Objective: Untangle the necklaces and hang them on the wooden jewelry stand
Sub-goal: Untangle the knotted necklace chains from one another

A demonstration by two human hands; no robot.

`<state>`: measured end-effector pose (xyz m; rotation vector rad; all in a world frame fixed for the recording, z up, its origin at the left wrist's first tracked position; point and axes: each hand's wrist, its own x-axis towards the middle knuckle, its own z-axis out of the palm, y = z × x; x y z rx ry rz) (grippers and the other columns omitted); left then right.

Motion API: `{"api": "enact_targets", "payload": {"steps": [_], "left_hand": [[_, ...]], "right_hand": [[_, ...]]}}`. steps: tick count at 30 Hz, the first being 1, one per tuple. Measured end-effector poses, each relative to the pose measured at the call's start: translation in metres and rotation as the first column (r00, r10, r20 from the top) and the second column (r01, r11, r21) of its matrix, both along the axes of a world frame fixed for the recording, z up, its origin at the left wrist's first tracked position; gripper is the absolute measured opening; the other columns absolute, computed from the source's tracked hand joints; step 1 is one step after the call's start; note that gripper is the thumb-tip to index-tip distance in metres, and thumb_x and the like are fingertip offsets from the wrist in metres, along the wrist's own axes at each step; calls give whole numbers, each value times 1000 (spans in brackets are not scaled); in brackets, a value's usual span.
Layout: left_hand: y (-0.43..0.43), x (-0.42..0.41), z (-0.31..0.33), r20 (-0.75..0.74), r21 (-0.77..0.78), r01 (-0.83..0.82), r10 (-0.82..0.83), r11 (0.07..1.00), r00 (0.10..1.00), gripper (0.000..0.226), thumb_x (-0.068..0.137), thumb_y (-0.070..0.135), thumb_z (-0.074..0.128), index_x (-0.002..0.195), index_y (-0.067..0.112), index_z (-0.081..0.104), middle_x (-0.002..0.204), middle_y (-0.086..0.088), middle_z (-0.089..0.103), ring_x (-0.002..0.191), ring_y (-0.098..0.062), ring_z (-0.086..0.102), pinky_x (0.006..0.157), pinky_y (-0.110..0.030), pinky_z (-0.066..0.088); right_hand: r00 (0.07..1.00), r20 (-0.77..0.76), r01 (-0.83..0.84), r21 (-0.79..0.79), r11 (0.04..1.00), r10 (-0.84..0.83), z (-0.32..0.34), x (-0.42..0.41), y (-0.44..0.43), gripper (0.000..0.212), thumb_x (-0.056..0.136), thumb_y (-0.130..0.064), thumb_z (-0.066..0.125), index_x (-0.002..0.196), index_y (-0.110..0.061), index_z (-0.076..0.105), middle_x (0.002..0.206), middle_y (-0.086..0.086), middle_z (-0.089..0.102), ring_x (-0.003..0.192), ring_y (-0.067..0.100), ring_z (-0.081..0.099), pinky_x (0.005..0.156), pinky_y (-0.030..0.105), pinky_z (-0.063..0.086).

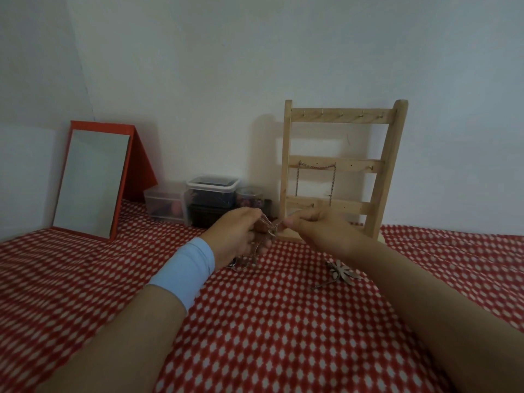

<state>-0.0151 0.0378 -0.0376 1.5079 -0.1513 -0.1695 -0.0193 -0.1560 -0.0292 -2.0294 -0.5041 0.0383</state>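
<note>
A wooden jewelry stand (pixel 377 168) leans against the wall, with small hooks along its bars. One chain necklace (pixel 316 177) hangs from its middle bar. In front of the stand's foot, my left hand (pixel 236 236) grips a tangled bunch of chains (pixel 262 234) whose ends trail down onto the cloth. My right hand (pixel 313 225) pinches a strand of the same tangle, pulled taut between the two hands. A leaf-shaped pendant with its chain (pixel 341 272) lies on the cloth beside my right forearm.
A red and white patterned cloth (pixel 269 321) covers the surface. A red-framed mirror (pixel 93 180) stands at the left. Clear plastic boxes (pixel 211 194) and a small jar (pixel 249 195) sit against the wall between mirror and stand.
</note>
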Motion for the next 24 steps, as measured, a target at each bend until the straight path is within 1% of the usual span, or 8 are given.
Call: {"api": "enact_targets", "payload": {"steps": [2,4,8,9,12,16,20,24], "left_hand": [[0,0,-2,119,353,9,-54,936,991,23,103,24,42,92,14,59,70,-3,65,55,-14,58,54,-27,47],[-3,-1,-2,187,492,-8,-97,871,978,19,101,20,45,89,16,60,62,1,60,47,-11,52,48,-23,43],[-6,-4,2,227,378,-85,-3,922,974,10,97,16,54,95,13,64,56,4,51,38,-4,42,40,-18,35],[-5,-5,3,240,341,-98,14,935,971,10,97,17,55,96,13,64,55,4,50,38,-4,41,40,-18,34],[-3,-9,8,246,254,-36,-29,967,969,8,95,17,59,97,12,66,51,5,50,38,-5,38,39,-17,32],[-3,-9,8,340,252,-74,-17,965,940,4,90,14,66,93,13,68,49,10,56,41,-1,45,42,-12,36],[7,3,2,530,394,-292,45,871,847,11,83,19,74,89,25,68,68,7,62,62,-1,56,65,-13,46],[19,5,0,444,574,-176,-123,800,888,14,86,12,70,87,26,69,91,10,66,68,10,58,73,-14,44]], "right_hand": [[1000,14,-26,55,998,25,0,0,1,52,105,-21,53,59,-36,73,56,-1,54,51,14,49,56,21,44],[999,-16,-27,70,997,28,-2,1,2,53,105,-19,54,57,-30,73,61,1,61,56,15,53,58,25,48],[994,-94,-53,-44,998,49,2,-5,3,49,103,-28,57,56,-30,71,53,-13,61,49,1,55,55,13,40],[995,-85,-64,-71,995,58,3,-6,4,39,100,-32,61,63,-29,74,59,-14,68,55,-1,63,62,11,45],[999,-18,-37,-38,999,36,0,-5,6,14,91,-31,72,88,-21,81,89,-6,80,84,6,74,84,24,54],[999,-24,-31,76,997,33,0,-7,7,15,94,-24,70,86,-17,80,77,-5,77,68,2,70,68,16,51],[991,-114,-61,63,996,68,-1,-6,7,37,103,-25,56,68,-22,67,56,-7,52,46,6,41,47,20,34],[963,-248,146,167,975,-102,-7,8,3,33,107,-34,45,97,-10,66,74,1,58,47,7,37,46,22,30]]}}
